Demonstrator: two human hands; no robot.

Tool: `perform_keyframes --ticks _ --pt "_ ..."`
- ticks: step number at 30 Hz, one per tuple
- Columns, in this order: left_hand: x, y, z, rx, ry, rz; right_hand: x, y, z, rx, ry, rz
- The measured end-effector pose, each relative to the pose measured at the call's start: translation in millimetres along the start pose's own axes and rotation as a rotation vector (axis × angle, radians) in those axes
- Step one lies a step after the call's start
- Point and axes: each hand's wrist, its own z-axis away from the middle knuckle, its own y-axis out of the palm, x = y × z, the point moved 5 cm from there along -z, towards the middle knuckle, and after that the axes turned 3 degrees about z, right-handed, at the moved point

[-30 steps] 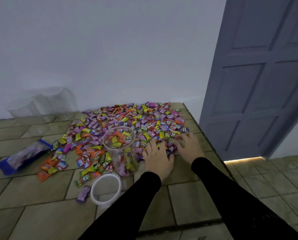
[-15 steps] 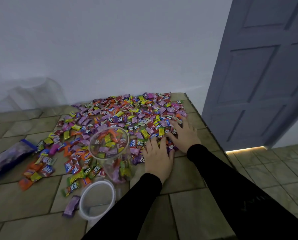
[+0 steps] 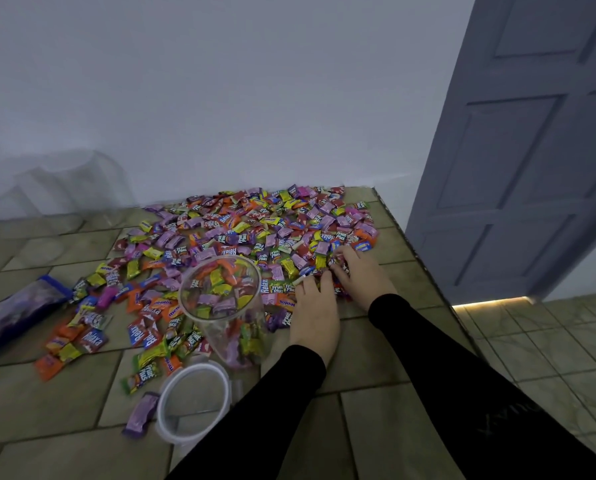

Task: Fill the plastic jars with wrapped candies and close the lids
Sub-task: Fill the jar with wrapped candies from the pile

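A clear plastic jar (image 3: 224, 308) stands open on the tiled surface, partly filled with wrapped candies. Its white-rimmed lid (image 3: 193, 400) lies flat in front of it. A wide pile of colourful wrapped candies (image 3: 255, 233) spreads behind and to the left of the jar. My left hand (image 3: 313, 315) lies palm down at the pile's near edge, right of the jar, fingers on candies. My right hand (image 3: 360, 275) rests just beyond it, fingers curled into the candies. Whether either hand grips any candy is hidden.
A purple and blue candy bag (image 3: 16, 313) lies at the left. Clear empty jars (image 3: 64, 188) stand against the white wall at the back left. The tiled surface ends in an edge (image 3: 424, 268) at the right, beside a grey door (image 3: 518, 150) and a lower tiled floor.
Both hands have slid a little farther into the candy pile, the right one curling its fingers. The view has shifted, so the jar and lid sit lower left in frame.
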Motion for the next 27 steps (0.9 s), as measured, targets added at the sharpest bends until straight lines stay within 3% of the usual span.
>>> perform_keyframes --ticks 8,15,20,27 --pt "2.7 -11.7 7.3 -0.236 0.165 -0.114 7.4 -9.8 15.3 -0.086 -0.001 -0.221" --pt "-0.2 -30.2 16.5 -0.236 0.146 -0.087 17.3 -17.0 29.0 -0.175 -0.007 -0.359" --pt "-5.3 -38.5 21.5 -0.102 0.114 0.062 24.0 -28.0 38.7 -0.235 -0.012 -0.426" --pt "-24.7 -62.4 31.4 -0.153 0.121 0.144 33.7 -46.2 50.7 -0.331 -0.001 -0.593"
